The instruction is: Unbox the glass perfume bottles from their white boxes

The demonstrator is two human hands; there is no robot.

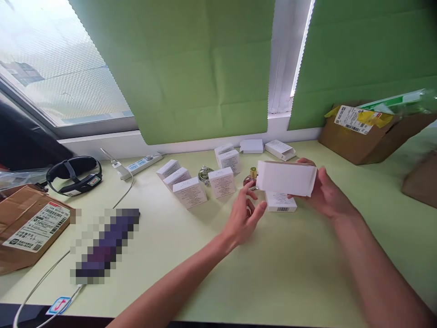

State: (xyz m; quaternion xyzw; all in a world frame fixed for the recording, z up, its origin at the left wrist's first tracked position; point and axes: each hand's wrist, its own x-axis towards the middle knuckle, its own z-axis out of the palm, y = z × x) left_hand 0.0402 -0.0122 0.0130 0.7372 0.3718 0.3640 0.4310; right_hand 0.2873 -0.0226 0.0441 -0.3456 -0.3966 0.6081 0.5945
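Note:
My right hand [326, 191] holds a flat white carton [286, 178] above the pale green table [300, 269], thumb and fingers gripping its right end. My left hand [244, 217] hovers just left of the carton with fingers spread, holding nothing. Under the carton lies a white box with a barcode [281, 202]. A small pink bottle with a gold cap [251, 178] stands behind my left hand. Several small white boxes [190, 192] stand in a loose group to the left.
A brown shipping box [367, 139] sits at the back right, another labelled one [29, 225] at the left edge. A power strip [141, 164], a black headband device [74, 175] and a white cable [44, 280] lie on the left. Green blinds hang behind.

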